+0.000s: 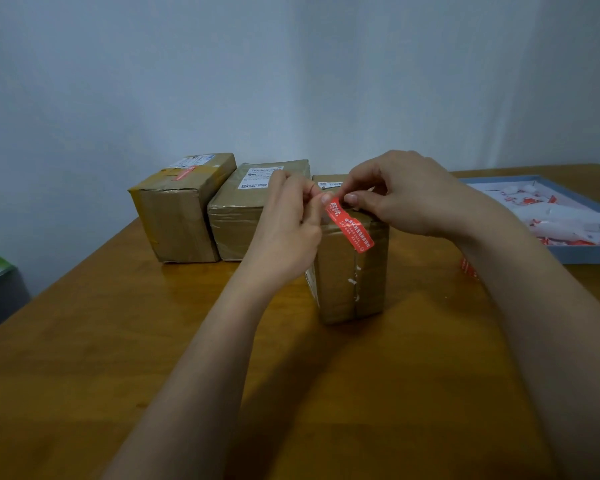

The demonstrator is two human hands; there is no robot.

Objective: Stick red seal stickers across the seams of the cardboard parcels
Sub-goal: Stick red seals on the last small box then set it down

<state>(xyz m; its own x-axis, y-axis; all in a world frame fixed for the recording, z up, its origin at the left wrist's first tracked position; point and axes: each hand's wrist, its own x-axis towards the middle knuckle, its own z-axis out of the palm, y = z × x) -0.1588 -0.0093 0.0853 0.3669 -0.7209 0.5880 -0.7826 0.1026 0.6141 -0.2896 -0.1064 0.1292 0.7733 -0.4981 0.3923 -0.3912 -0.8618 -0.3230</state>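
Wooden table [118,341], pale wall behind. Step: peeling. L hand [284,233] and R hand [406,195] both pinch the top end of a red sticker [350,225], hanging in front of the near box [350,285] (far-left box [181,209] already sealed). Next, prob.: press it flat across the seam.

A plain room used as a small packing spot — perhaps a home or a back office. A bare pale wall [291,64] backs a wooden table [118,341] holding taped cardboard parcels [181,209] with shipping labels, and a shallow grey tray [568,251] of peeled sticker backing paper [561,220].
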